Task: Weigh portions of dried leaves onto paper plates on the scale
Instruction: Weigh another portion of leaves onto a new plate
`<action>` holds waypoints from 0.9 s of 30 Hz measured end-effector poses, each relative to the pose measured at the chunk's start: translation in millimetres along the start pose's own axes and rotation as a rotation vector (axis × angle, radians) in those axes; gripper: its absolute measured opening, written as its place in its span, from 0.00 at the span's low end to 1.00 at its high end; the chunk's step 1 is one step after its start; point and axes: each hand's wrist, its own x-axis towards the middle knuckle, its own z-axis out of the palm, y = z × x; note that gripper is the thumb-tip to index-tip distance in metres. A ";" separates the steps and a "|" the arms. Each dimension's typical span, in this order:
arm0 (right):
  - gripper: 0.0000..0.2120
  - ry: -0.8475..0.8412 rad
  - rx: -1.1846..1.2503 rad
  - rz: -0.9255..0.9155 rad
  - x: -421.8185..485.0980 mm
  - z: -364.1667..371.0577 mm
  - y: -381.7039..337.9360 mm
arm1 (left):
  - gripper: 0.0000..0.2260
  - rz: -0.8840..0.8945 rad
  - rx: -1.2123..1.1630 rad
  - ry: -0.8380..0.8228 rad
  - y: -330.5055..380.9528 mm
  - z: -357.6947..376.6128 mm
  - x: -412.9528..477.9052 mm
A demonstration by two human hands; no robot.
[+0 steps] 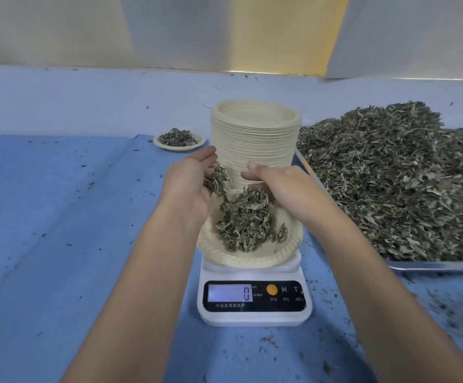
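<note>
Above the plate (252,259) on the scale (255,317), the left hand (187,189) and right hand (282,190) are facing inward, fingers spread and loosely cupped, the left carrying leaves (217,178).

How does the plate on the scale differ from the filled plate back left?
The plate on the scale stands on the white scale; the back plate lies on the blue cloth. The left hand and right hand are at the plate on the scale; nothing touches the back plate. Both hold dried leaves.

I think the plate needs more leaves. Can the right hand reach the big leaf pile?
Probably yes. The leaf pile lies open on its tray just right of the right hand, with nothing between them.
</note>
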 end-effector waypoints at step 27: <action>0.12 0.163 0.254 -0.215 6.7 12.7 7.1 | 0.23 -0.039 -0.058 -0.105 9.3 7.2 -19.2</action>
